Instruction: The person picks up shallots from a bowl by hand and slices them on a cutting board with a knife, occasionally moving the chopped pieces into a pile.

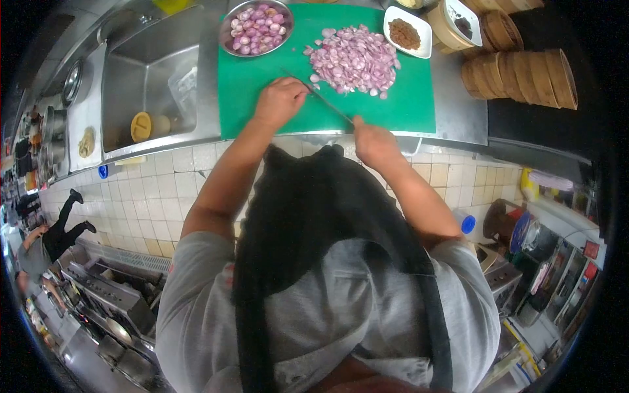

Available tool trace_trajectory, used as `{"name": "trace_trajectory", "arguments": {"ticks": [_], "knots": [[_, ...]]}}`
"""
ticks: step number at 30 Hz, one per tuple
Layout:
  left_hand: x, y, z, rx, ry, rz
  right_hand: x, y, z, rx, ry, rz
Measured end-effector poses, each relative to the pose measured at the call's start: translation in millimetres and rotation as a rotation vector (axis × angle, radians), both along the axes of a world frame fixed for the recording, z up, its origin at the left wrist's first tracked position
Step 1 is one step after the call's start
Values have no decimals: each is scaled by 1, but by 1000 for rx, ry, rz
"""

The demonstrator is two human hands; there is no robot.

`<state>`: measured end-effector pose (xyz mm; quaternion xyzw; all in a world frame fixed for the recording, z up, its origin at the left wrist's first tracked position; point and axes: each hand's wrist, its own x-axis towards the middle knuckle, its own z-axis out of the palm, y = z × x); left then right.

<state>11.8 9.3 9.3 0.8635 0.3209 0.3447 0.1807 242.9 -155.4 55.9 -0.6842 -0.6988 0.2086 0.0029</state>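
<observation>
Stands at a steel desk [462, 114] over tiled floor [157, 187]. Holds the knife [324, 100] above the board [406, 112] in the right hand [377, 143], fingers closed; curls the left hand [280, 103] near the blade, cannot tell around what. Has sliced shallots [354, 62] across the board's far half, bowl [226, 40] and dish [424, 48] at its far corners, steamers [521, 77] to its right.

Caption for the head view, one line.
Right hand holds a long thin-bladed knife over a green cutting board, left hand near its tip, sliced purple shallots beyond.

Pale square tiles [154, 203] (some yellowish) cover the floor beside a steel sink [154, 72].
</observation>
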Motion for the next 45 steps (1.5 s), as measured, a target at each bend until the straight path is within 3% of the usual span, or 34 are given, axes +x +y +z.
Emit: {"name": "trace_trajectory", "arguments": {"ticks": [8, 14, 29, 32, 35, 38, 45], "knots": [[2, -2, -4, -14, -14, 2, 1, 9, 19, -176, -11, -17], [6, 0, 3, -49, 149, 5, 6, 13, 21, -182, 22, -123], [8, 4, -3, -15, 96, 6, 0, -6, -1, -6, -20, -64], [8, 5, -2, 4, 92, 5, -1, -12, 9, 129, 2, -13], [10, 5, -6, 12, 75, 9, -3, -10, 4, 24, -19, -67], [9, 4, -4, 6, 63, 4, 6, -12, -10, 138, -53, 47], [11, 4, -5, -13, 61, 23, 1, -4, -4, 2, 18, -38]]}}
